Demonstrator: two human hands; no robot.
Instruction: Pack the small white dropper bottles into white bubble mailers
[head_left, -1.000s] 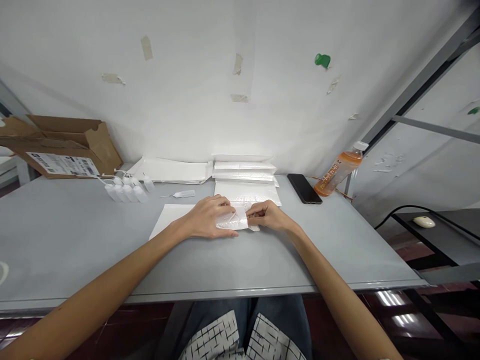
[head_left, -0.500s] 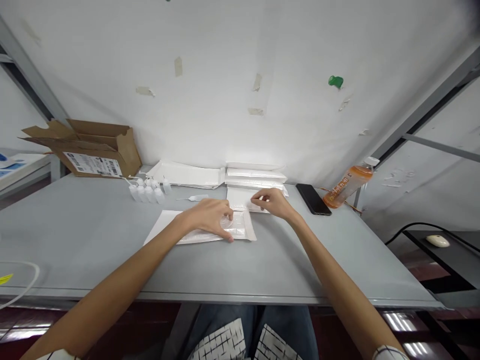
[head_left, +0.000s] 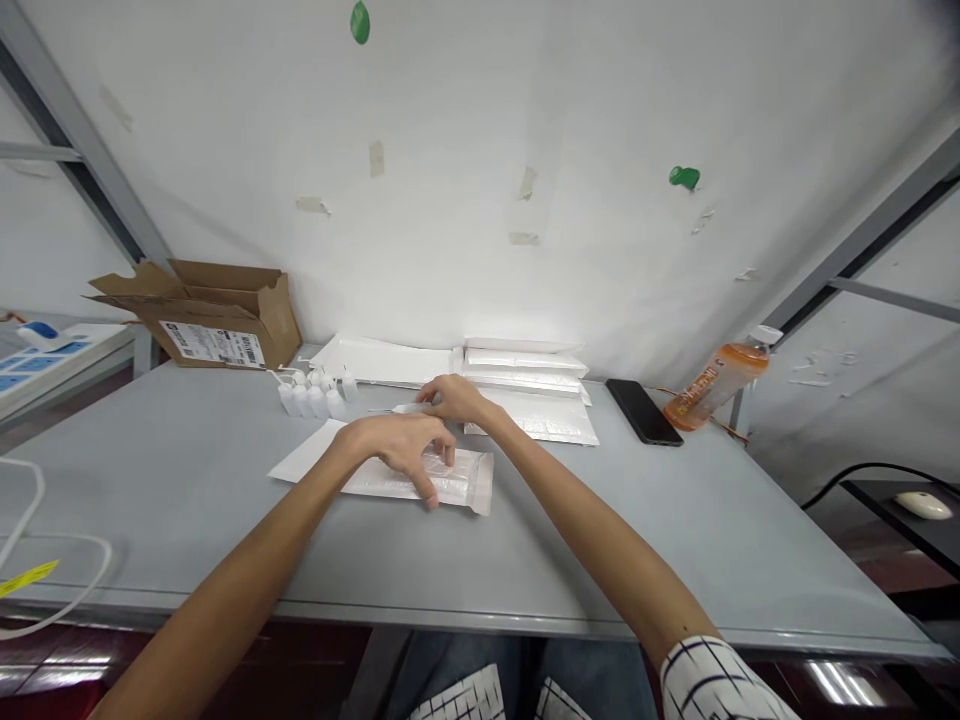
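**Mailers at mid-table (head_left: 525, 570), box at left**

We had the front mailer (head_left: 465, 480) lying before the lone squeeze bottle (head_left: 409, 408). Behind that bottle, near the wall (head_left: 450, 250), we saw the flat envelopes (head_left: 394, 363), with the mailer stack (head_left: 525, 372) just to their right. The cardboard box (head_left: 217, 320) stood at our far left, the bottle cluster (head_left: 311, 398) before it to the right. Right of the stack lay the phone (head_left: 643, 411), then the drink bottle (head_left: 716, 387).
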